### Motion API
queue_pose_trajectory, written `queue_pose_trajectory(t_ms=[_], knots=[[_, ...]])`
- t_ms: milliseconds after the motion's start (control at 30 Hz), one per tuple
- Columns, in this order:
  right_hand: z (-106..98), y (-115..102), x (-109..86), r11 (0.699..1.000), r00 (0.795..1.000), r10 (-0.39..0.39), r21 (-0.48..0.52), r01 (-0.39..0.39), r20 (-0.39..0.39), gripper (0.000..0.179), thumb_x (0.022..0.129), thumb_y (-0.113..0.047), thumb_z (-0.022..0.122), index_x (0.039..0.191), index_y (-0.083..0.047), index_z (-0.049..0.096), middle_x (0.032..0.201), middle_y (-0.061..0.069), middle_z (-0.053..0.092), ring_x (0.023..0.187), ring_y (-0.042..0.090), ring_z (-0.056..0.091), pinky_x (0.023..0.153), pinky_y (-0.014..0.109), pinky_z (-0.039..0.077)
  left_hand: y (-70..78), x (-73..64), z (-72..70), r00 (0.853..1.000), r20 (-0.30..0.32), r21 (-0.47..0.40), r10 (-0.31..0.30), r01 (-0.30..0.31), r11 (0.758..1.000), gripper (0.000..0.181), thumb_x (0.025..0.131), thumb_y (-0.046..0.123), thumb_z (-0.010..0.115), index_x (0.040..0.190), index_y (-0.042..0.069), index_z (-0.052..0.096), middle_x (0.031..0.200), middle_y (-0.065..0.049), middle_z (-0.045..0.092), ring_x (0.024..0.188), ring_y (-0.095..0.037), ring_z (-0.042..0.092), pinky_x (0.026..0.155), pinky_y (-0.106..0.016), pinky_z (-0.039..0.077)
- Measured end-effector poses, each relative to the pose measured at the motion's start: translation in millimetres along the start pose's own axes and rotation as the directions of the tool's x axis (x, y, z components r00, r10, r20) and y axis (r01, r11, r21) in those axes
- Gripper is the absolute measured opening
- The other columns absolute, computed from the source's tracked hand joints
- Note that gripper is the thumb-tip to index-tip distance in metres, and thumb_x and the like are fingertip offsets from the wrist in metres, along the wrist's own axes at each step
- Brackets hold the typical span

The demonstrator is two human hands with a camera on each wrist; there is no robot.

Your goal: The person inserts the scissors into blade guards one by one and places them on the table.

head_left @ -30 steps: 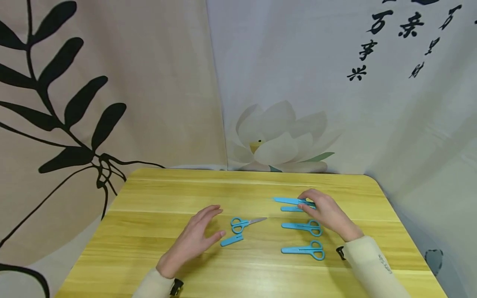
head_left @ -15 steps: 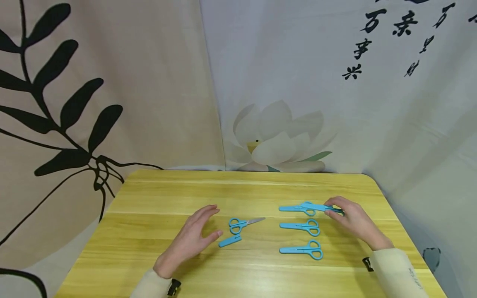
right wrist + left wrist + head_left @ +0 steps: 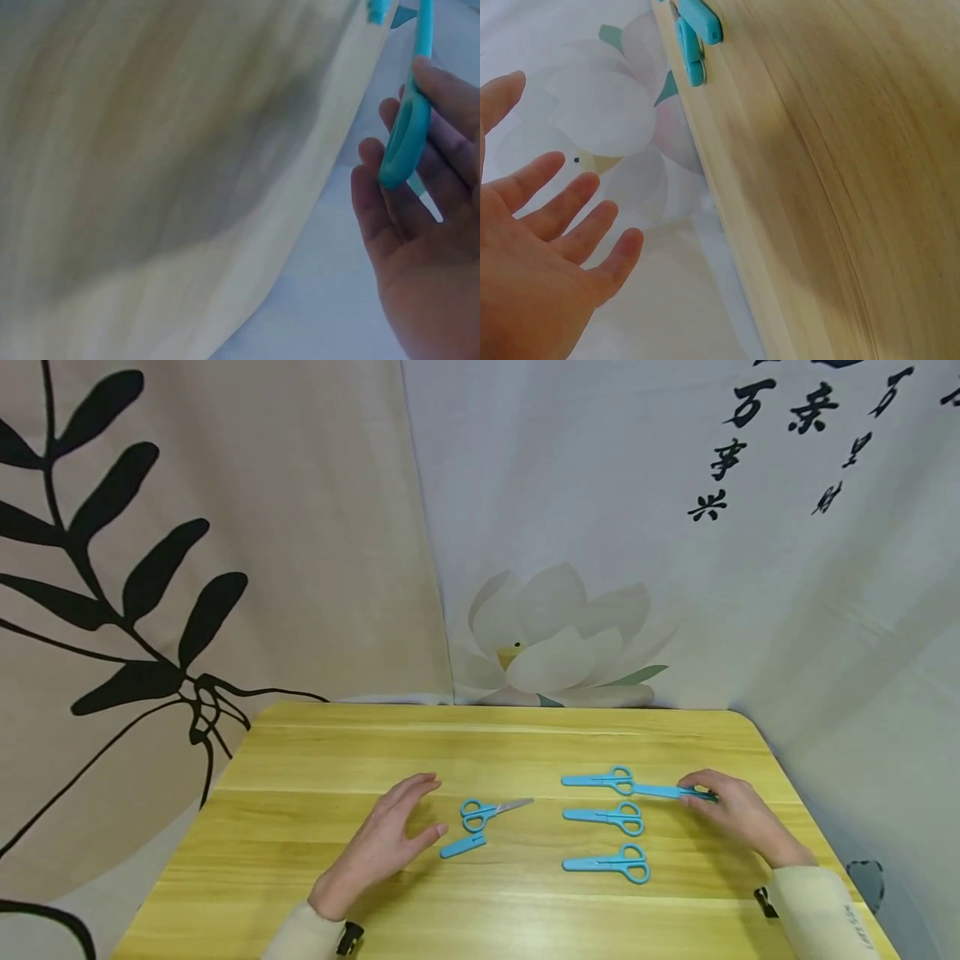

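Note:
My right hand pinches a pair of light-blue scissors by the handle end, thumb on one side and fingers on the other. Their sheathed blade points left, its tip near the handles of another sheathed pair. On the left, my left hand is held with its fingers spread and nothing in them; its palm shows in the left wrist view. Just right of its thumb lie bare-bladed scissors with blue handles, and a separate blue blade cover beside them.
Two more sheathed scissors, a middle pair and a nearer pair, lie in a column below the top pair, all with handles to the right. The wooden table has its back edge against a printed curtain.
My right hand has carried the sheathed scissors from above the top pair to the right and slightly nearer. The left hand has stayed in place.

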State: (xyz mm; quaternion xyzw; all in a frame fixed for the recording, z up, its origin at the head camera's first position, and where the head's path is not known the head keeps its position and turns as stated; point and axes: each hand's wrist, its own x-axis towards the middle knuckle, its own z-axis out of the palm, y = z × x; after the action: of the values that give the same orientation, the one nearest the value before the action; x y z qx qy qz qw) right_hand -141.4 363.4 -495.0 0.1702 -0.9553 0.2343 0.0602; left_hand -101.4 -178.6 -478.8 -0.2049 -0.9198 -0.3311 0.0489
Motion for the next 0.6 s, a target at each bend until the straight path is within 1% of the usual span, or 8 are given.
queue_pose_trajectory(t_ms=[133, 233, 333, 467, 600], knots=[[0.5, 10.8, -3.9, 0.998, 0.998, 0.053, 0.013, -0.053, 0.043, 0.017, 0.095, -0.02, 0.078, 0.11, -0.013, 0.075, 0.113, 0.007, 0.074, 0.104, 0.034, 0.068, 0.084, 0.051, 0.057, -1.3, -0.6, -1.3, 1.0, 0.006, 0.009, 0.01, -0.01, 1.0, 0.069, 0.093, 0.035, 0.079, 0.15, 0.007, 0.052, 0.158, -0.012, 0.045, 0.143, -0.038, 0.043, 0.113, -0.064, 0.037], [0.9, 18.0, -6.0, 0.995, 0.992, 0.092, 0.026, -0.095, 0.087, 0.02, 0.096, -0.023, 0.077, 0.111, -0.01, 0.075, 0.112, 0.01, 0.074, 0.103, 0.036, 0.068, 0.084, 0.054, 0.056, -3.3, 0.1, -1.6, 1.0, 0.02, 0.02, 0.013, -0.014, 1.0, 0.071, 0.093, 0.037, 0.079, 0.15, 0.006, 0.051, 0.158, -0.012, 0.044, 0.144, -0.039, 0.042, 0.114, -0.066, 0.035], [1.4, 23.5, -6.6, 0.992, 0.986, 0.118, 0.024, -0.122, 0.121, 0.021, 0.096, -0.025, 0.077, 0.111, -0.01, 0.075, 0.11, 0.009, 0.073, 0.1, 0.034, 0.068, 0.082, 0.053, 0.056, -5.5, 0.6, -1.5, 0.999, 0.038, 0.034, 0.01, -0.011, 0.999, 0.073, 0.092, 0.039, 0.079, 0.151, 0.006, 0.05, 0.159, -0.013, 0.044, 0.144, -0.04, 0.042, 0.114, -0.067, 0.033], [2.2, 26.2, -5.3, 0.992, 0.983, 0.119, 0.014, -0.122, 0.137, 0.019, 0.094, -0.022, 0.078, 0.109, -0.01, 0.076, 0.109, 0.007, 0.073, 0.098, 0.03, 0.068, 0.081, 0.05, 0.056, -8.4, 0.9, -0.7, 0.998, 0.062, 0.058, 0.014, -0.017, 0.998, 0.074, 0.092, 0.042, 0.079, 0.151, 0.008, 0.05, 0.158, -0.014, 0.045, 0.143, -0.041, 0.043, 0.115, -0.067, 0.032], [3.4, 24.9, -1.8, 0.996, 0.987, 0.089, -0.002, -0.09, 0.136, 0.015, 0.093, -0.018, 0.08, 0.106, -0.013, 0.076, 0.109, 0.006, 0.072, 0.098, 0.03, 0.068, 0.083, 0.049, 0.056, -10.1, 0.3, 0.4, 0.997, 0.079, 0.063, 0.02, -0.025, 0.998, 0.072, 0.092, 0.041, 0.079, 0.15, 0.008, 0.051, 0.157, -0.014, 0.045, 0.142, -0.041, 0.044, 0.114, -0.066, 0.034]])
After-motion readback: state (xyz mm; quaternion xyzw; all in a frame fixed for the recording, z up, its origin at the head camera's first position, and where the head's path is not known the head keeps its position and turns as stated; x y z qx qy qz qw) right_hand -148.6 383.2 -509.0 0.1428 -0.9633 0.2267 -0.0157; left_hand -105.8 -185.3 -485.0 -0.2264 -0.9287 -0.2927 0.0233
